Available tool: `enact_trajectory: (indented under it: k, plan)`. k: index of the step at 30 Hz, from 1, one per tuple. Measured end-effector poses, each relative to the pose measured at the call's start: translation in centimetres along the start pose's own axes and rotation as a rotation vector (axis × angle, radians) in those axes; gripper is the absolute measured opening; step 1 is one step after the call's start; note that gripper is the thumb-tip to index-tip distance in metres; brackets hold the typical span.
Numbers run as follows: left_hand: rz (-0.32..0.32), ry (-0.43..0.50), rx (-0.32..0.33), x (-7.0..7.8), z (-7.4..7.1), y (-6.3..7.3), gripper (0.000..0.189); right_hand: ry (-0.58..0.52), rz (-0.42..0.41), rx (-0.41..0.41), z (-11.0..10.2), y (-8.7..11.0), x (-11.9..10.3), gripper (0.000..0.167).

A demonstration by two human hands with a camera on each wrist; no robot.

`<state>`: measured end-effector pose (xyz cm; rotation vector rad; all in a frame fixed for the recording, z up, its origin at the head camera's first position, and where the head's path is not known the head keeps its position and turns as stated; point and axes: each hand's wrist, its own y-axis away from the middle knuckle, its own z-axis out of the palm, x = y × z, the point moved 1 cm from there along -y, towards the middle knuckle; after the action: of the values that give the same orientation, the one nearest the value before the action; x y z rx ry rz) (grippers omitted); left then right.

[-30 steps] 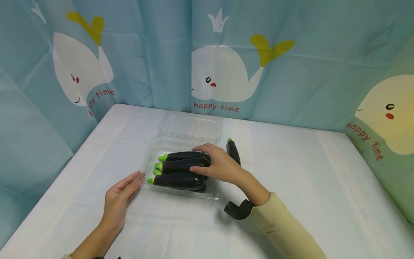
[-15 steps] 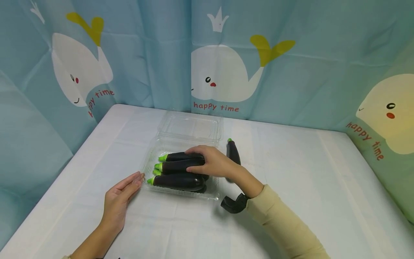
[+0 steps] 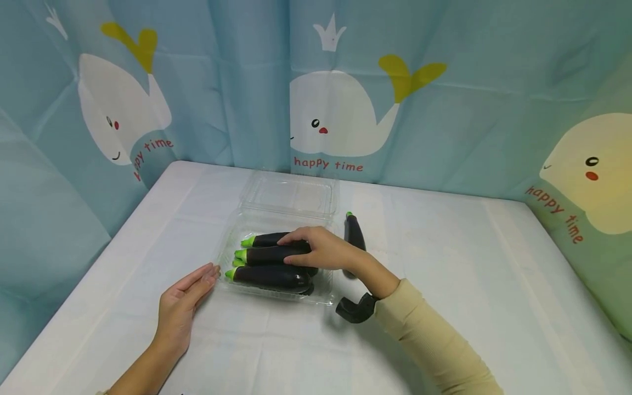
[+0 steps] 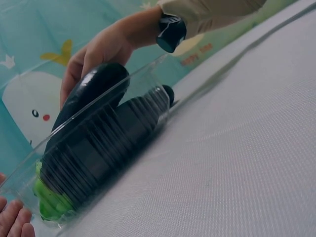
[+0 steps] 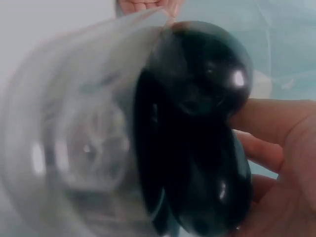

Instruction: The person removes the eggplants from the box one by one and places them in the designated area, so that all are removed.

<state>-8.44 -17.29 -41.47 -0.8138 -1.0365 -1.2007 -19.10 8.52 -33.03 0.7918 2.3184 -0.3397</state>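
Note:
A clear plastic container (image 3: 323,300) lies with its lid hinged back, several dark eggplants with green stems piled inside. My right hand (image 3: 323,250) reaches over the pile from the right and grips the middle eggplant (image 3: 266,255) near its rounded end, thumb on the near side. One eggplant (image 3: 271,278) lies in front of it, and another (image 3: 266,240) behind is partly covered by the fingers. At the container's left edge, my left hand (image 3: 184,302) pinches the rim between thumb and fingers. In the left wrist view, its fingertips (image 4: 15,219) show beside the green stems.
A single eggplant (image 3: 354,233) lies on the white table just right of the container, partly behind the right wrist. The transparent lid (image 3: 291,195) lies flat toward the back. A blue curtain (image 3: 237,99) with whale prints closes off the table's rear and sides.
My right hand has shifted a little left along the eggplants, farther from their rounded ends. The left hand stays at the container's edge.

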Motion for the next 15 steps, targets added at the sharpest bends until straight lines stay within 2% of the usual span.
enact_trajectory:
  k: [12, 15]
  plan:
    - [-0.007, -0.006, 0.0, 0.1, 0.1, 0.0, 0.041, -0.04, 0.013, 0.099, -1.0, 1.0, -0.5, 0.035]
    - [-0.004, -0.006, -0.001, 0.1, 0.1, 0.0, 0.04, -0.049, 0.02, 0.148, -1.4, 1.4, -0.5, 0.034]
